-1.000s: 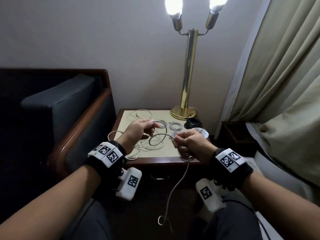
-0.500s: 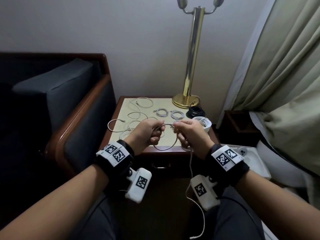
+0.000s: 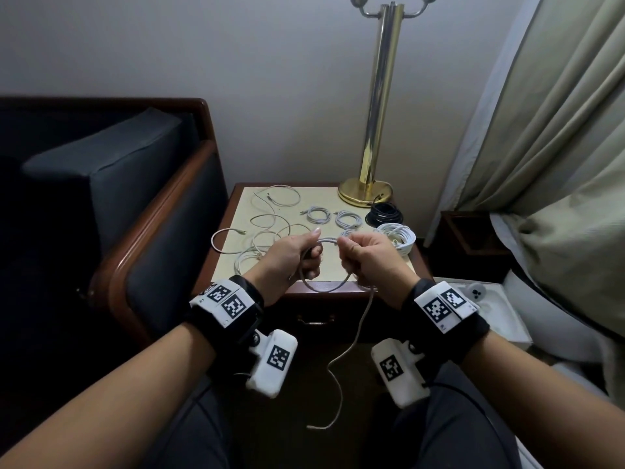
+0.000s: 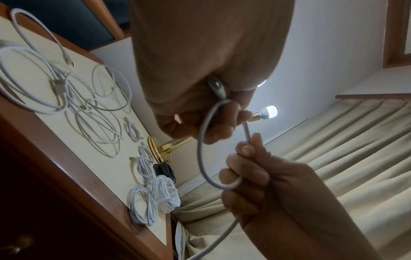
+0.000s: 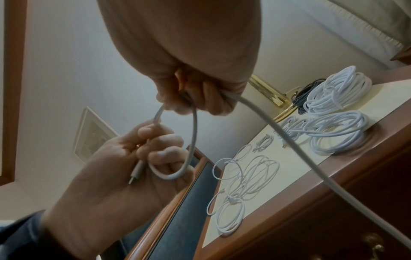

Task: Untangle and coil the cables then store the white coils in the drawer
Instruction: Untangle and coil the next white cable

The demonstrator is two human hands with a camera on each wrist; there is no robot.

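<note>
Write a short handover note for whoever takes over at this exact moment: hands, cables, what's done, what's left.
Left hand: grips the plug end and first loop of a thin grey cable.
Right hand: grips the same loop's other side; the free tail hangs past the wooden nightstand front.
On top: tangled loose white cables at left; two small coils, a black coil and bulky white coils at right.
Done: several coils wound.
Left: finish this coil, untangle and coil the rest, put white coils in the drawer, apparently closed.
</note>
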